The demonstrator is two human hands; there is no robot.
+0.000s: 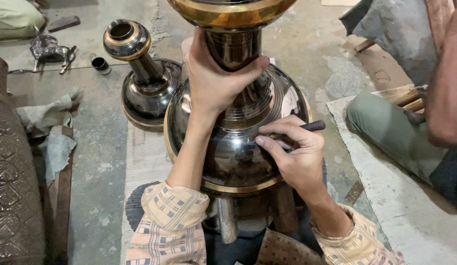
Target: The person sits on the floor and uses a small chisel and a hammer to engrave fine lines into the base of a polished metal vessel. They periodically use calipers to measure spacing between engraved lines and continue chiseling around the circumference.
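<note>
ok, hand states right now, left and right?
Left hand: closed around the neck of the large dark polished metal vase.
Right hand: closed on a thin dark engraving tool, tip against the vase's body.

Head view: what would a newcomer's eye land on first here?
A big dark vase with gold bands fills the centre. The left hand grips its neck, while the right hand presses a tool against its belly. A smaller matching vase stands on the floor at upper left.
</note>
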